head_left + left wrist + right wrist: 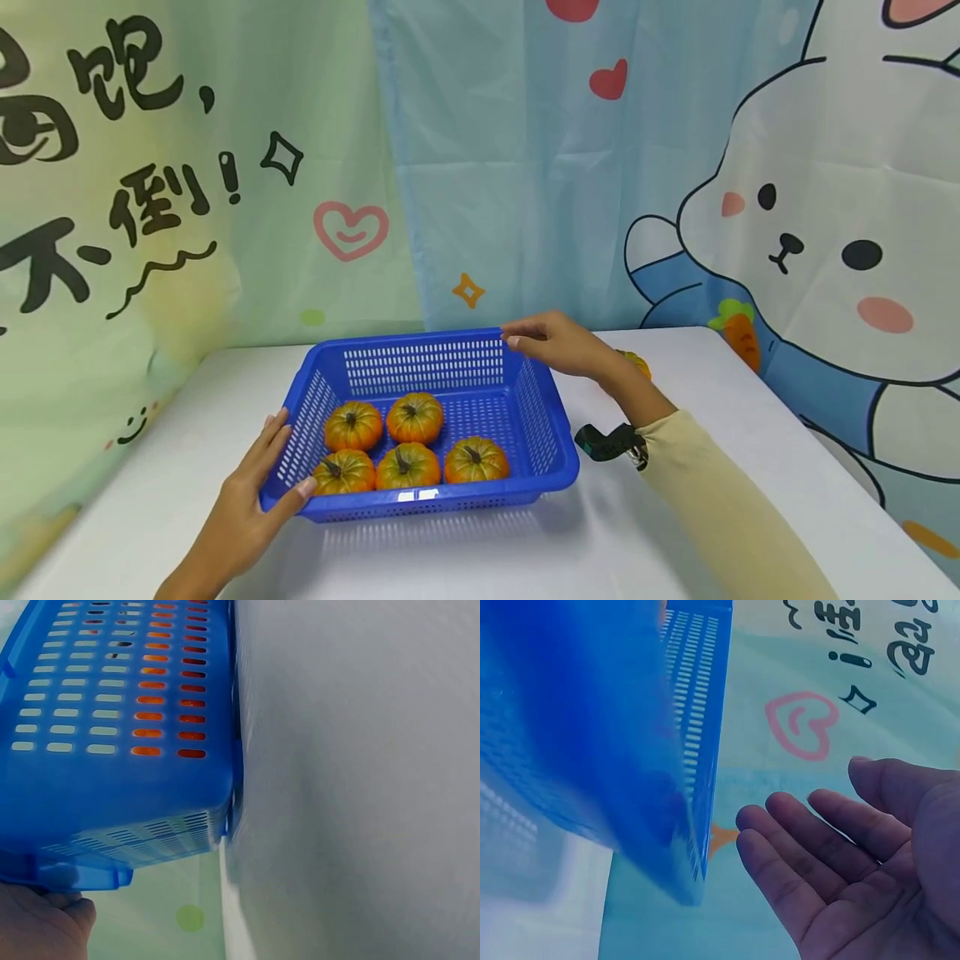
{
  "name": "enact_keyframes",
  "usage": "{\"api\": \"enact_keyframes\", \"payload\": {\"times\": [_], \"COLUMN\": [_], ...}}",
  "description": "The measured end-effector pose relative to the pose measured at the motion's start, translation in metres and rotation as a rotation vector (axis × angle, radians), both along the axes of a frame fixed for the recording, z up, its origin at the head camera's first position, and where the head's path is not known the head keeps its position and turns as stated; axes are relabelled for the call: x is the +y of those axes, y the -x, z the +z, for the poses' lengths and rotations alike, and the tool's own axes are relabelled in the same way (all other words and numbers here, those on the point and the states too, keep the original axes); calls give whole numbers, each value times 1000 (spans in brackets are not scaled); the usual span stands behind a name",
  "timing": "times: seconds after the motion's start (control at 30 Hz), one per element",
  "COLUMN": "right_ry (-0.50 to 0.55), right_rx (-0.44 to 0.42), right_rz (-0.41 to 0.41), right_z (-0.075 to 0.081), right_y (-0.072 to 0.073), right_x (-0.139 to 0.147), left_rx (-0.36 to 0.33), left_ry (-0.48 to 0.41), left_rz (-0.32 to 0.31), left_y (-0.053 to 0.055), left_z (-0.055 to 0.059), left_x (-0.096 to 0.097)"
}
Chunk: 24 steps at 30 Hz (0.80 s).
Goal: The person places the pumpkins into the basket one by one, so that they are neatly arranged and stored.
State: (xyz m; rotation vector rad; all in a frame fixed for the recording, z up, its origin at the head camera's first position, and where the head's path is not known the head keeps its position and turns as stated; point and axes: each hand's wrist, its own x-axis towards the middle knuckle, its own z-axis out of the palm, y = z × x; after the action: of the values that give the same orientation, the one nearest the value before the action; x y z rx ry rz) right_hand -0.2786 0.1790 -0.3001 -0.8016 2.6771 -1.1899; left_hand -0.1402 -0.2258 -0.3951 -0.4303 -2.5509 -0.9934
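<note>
A blue plastic basket (pixel 543 400) with slotted walls stands on the white table. Several small orange-green pumpkins (pixel 405 463) lie inside it, mostly toward the left and front. At the front left corner my left hand (pixel 243 504) holds the rim, thumb over the edge and fingers along the outer left side. Orange shows through the wall slots in the left wrist view. My right hand (pixel 558 342) hovers by the back right corner of the basket. Its fingers (pixel 780 877) are loosely bent, apart from the rim in the right wrist view, with nothing in the palm.
Another pumpkin (pixel 637 363) sits on the table right of the basket, partly hidden behind my right wrist. A dark strapped device (pixel 609 442) is on that wrist. Behind the table (pixel 645 525) hangs a printed curtain (pixel 510 208) with a rabbit, hearts and lettering.
</note>
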Motion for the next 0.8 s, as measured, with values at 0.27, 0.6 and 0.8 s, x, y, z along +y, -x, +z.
{"api": "enact_keyframes", "payload": {"times": [0.27,0.6,0.8], "right_ry": [57,99,123], "right_rx": [-28,107,122], "right_rz": [-102,-218,-327], "right_z": [-11,-24,-33], "right_y": [-3,-12,-14], "right_x": [20,49,64], "left_rx": [20,-19,-33], "left_ry": [-11,3,5], "left_rz": [-11,1,4], "left_y": [0,0,0], "left_z": [-2,2,2], "left_x": [0,0,0]}}
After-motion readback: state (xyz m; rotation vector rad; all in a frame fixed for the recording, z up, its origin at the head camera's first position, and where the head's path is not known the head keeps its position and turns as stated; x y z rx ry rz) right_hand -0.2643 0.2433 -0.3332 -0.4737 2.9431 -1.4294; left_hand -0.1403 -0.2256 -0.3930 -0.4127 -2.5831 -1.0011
